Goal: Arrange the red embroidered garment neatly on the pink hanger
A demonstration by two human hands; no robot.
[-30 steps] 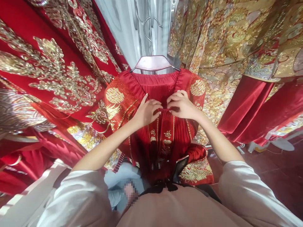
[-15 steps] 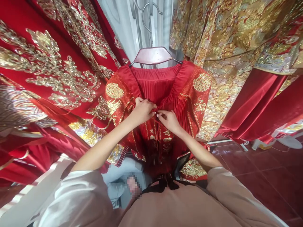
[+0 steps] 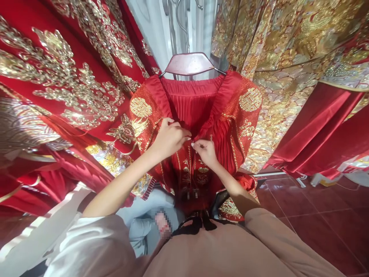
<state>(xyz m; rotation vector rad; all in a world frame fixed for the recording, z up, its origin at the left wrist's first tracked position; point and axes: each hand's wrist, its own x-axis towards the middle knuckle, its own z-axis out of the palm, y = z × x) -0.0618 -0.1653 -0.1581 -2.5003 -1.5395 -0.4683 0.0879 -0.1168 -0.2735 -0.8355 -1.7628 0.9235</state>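
Observation:
A red jacket (image 3: pixel 184 87) with gold embroidery and a pleated lining hangs from a hanger (image 3: pixel 189 63) in front of me. My left hand (image 3: pixel 172 139) lies over its left front edge, fingers bent and pinched on the cloth at the base of the neckline. Just to the right, my right hand (image 3: pixel 206 152) pinches the other front edge between thumb and forefinger. A small gap separates the fingertips. Whatever fastening they may hold is too small to make out.
Red gowns with gold beading (image 3: pixel 83 96) hang at the left, and gold sequined garments (image 3: pixel 288 77) at the right. A metal hook (image 3: pixel 181 19) and pale curtain are behind the hanger. Dark red floor tiles (image 3: pixel 314 219) show at lower right, and a person's light trousers (image 3: pixel 144 202) at lower left.
My fingertips have drawn slightly apart, the left hand shifting a little to the left. The neckline looks somewhat more spread, and the view has moved slightly.

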